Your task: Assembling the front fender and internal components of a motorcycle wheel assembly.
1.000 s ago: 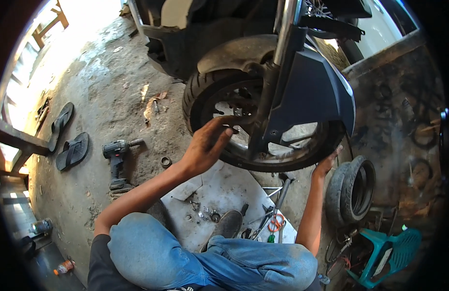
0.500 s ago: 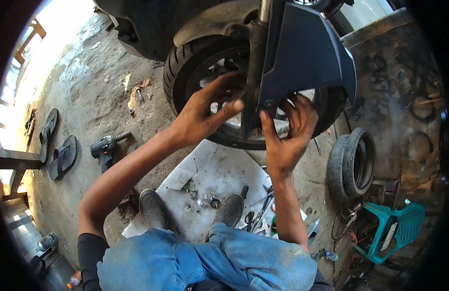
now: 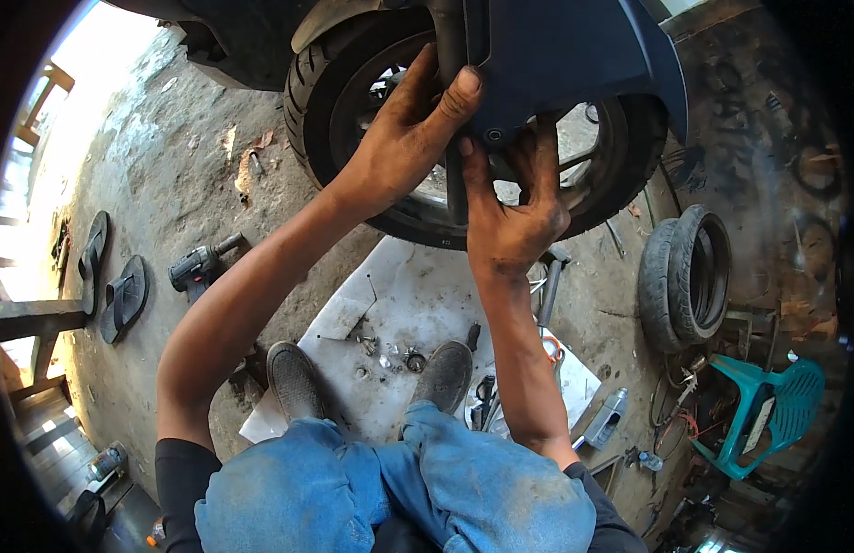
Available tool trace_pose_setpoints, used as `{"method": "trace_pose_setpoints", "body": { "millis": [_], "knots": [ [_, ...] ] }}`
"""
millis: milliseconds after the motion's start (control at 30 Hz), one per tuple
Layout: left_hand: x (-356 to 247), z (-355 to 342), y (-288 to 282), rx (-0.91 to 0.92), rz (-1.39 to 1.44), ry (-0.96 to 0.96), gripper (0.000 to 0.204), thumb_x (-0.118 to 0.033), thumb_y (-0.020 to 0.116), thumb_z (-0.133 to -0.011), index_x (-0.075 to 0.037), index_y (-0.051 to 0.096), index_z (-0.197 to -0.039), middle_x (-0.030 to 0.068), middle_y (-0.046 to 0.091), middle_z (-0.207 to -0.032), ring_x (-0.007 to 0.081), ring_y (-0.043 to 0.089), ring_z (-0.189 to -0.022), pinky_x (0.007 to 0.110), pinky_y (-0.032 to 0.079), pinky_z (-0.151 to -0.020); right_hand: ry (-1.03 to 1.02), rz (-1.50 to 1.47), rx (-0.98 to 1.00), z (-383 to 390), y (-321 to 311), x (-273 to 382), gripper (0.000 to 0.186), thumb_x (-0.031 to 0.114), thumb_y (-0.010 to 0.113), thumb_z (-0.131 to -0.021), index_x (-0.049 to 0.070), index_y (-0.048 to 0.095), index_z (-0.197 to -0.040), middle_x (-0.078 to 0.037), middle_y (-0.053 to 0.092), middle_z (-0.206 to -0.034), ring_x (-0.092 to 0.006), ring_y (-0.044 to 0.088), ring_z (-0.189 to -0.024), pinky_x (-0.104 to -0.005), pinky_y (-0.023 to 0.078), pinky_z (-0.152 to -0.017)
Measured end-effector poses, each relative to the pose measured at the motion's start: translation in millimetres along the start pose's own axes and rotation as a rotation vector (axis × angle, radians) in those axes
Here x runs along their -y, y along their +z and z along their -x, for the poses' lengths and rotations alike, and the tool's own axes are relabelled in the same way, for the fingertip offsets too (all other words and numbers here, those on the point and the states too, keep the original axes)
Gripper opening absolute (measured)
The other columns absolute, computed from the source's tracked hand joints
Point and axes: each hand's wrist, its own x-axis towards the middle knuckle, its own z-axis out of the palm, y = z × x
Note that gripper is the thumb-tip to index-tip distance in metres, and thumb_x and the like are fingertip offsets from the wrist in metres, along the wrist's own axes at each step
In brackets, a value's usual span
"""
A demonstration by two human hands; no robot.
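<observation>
In front of me stands a motorbike's front wheel (image 3: pixel 307 115), with a dark blue plastic panel (image 3: pixel 560 51) beside the black fork leg (image 3: pixel 456 189). My left hand (image 3: pixel 390 157) is wrapped round the fork leg, its thumb lying across toward the panel's edge and its fingertips hidden behind. At the panel's lower corner, next to a round bolt (image 3: pixel 494 135), my right hand (image 3: pixel 517 226) takes hold from below. Its thumb is on the near side, while the other fingers reach up behind the panel, partly out of sight.
A stained white board (image 3: pixel 418 295) under my feet carries small metal parts and tools. To the left lie a cordless power driver (image 3: pixel 196 267) and black sandals (image 3: pixel 123 300). Right are loose tyres (image 3: pixel 699 272), a plastic bottle (image 3: pixel 606 419) and a green plastic chair (image 3: pixel 745 424).
My left hand has closed round the fork leg from a looser, spread pose. The right hand has gripped the panel's lower corner. The whole view has shifted, with the wheel now higher in it.
</observation>
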Motion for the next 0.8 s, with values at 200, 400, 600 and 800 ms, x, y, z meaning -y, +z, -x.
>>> {"method": "trace_pose_setpoints", "body": {
  "millis": [200,400,600,800],
  "knots": [
    [0,5,5,-0.093,-0.019,-0.120,0.085,-0.060,0.047,-0.094,0.000,0.022,-0.148,0.0222,0.045,-0.137,0.0309,0.043,-0.131,0.040,0.040,-0.105,-0.007,0.018,-0.083,4,7,3,0.059,0.009,0.077,-0.080,-0.007,0.051,-0.130,-0.020,0.071,-0.094,-0.0265,0.072,-0.084,-0.0312,0.056,-0.069],
    [16,-6,-10,-0.094,-0.090,-0.051,0.068,-0.048,0.047,-0.099,0.000,0.032,-0.144,0.0063,0.062,-0.103,0.0133,0.059,-0.088,0.025,0.048,-0.075,0.099,0.109,-0.038,8,8,11,0.058,0.007,0.076,-0.081,-0.004,0.051,-0.133,-0.018,0.071,-0.102,-0.0212,0.070,-0.093,-0.0291,0.053,-0.081],
    [-22,9,15,-0.007,0.022,-0.064,0.076,-0.059,0.042,-0.096,-0.002,0.033,-0.145,0.0101,0.050,-0.131,0.0156,0.051,-0.113,0.026,0.047,-0.090,0.062,0.023,-0.080,6,14,9,0.051,0.007,0.075,-0.082,-0.004,0.056,-0.128,-0.018,0.072,-0.100,-0.0202,0.070,-0.090,-0.0287,0.053,-0.080],
    [-25,2,16,-0.098,0.084,-0.218,0.082,-0.064,0.040,-0.094,-0.002,0.028,-0.147,0.0142,0.046,-0.135,0.0194,0.052,-0.117,0.031,0.048,-0.093,-0.002,-0.061,-0.128,21,-12,-27,0.038,0.014,0.074,-0.084,-0.002,0.064,-0.117,-0.014,0.072,-0.096,-0.0183,0.070,-0.090,-0.0297,0.052,-0.079]
  ]
}}
